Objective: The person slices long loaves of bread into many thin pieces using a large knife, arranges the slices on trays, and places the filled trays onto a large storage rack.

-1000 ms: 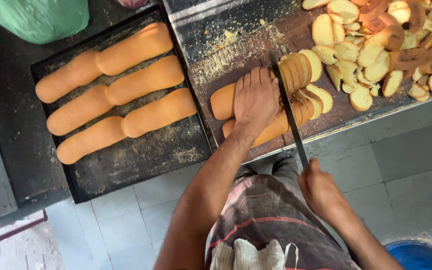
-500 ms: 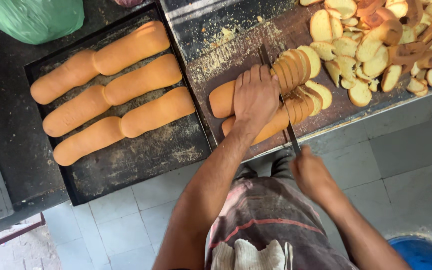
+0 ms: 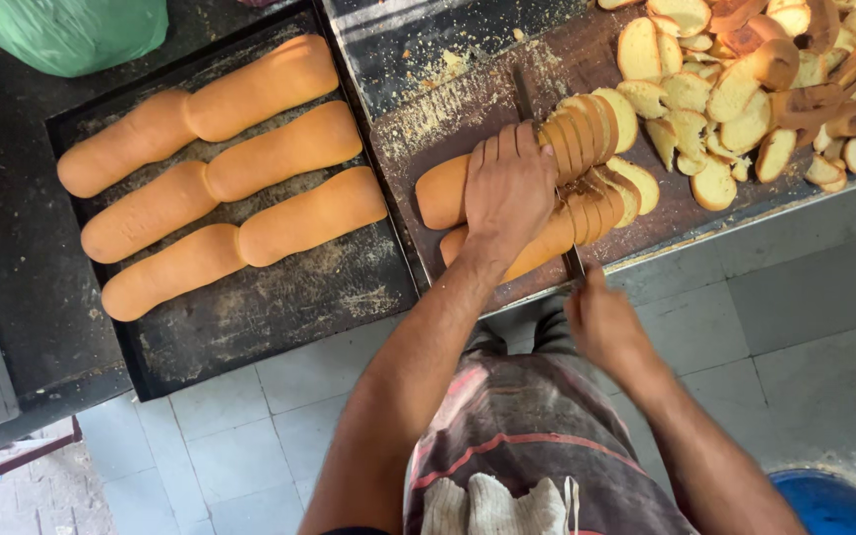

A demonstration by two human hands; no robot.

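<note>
Loaves (image 3: pixel 468 213) lie on the board (image 3: pixel 428 119), pinned flat by the left hand (image 3: pixel 507 193). Right hand (image 3: pixel 601 322), fist closed on the knife (image 3: pixel 547 168), has drawn nearer the board since a second ago, blade deeper among slices (image 3: pixel 596 129); another cut seems underway.

left hand (image 3: pixel 509 188) flat, fingers together; right hand (image 3: pixel 601 322) fisted, wrist low

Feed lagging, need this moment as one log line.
left hand: pressing loaves | right hand: holding knife | slices: fanned
</note>
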